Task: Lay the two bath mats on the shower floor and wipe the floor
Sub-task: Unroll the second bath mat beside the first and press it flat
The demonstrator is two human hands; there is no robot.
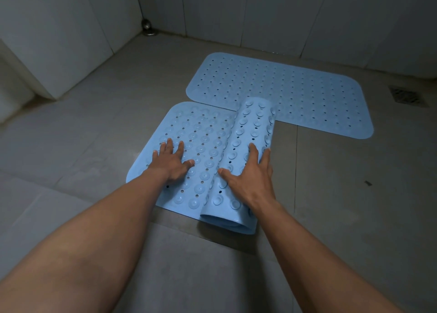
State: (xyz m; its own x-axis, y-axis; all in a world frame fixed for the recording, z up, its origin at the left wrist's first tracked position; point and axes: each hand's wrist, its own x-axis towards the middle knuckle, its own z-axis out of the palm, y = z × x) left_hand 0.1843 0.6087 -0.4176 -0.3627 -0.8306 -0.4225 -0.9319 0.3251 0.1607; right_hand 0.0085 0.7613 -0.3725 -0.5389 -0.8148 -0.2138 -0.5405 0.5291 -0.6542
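One light blue bath mat [295, 92] with small holes lies flat on the grey tiled shower floor [118, 99], near the back wall. A second blue mat [203, 132], suction cups facing up, lies nearer to me and is partly rolled at its right side; the roll's far end overlaps the first mat's front edge. My left hand [171, 162] presses flat, fingers spread, on the unrolled left part. My right hand [250, 173] rests on top of the roll, fingers curved over its right side and thumb on its left.
A square floor drain [406, 96] sits at the right, beyond the flat mat. A metal fitting [147, 27] stands in the back corner where the tiled walls meet. A white wall or partition [47, 52] juts out on the left.
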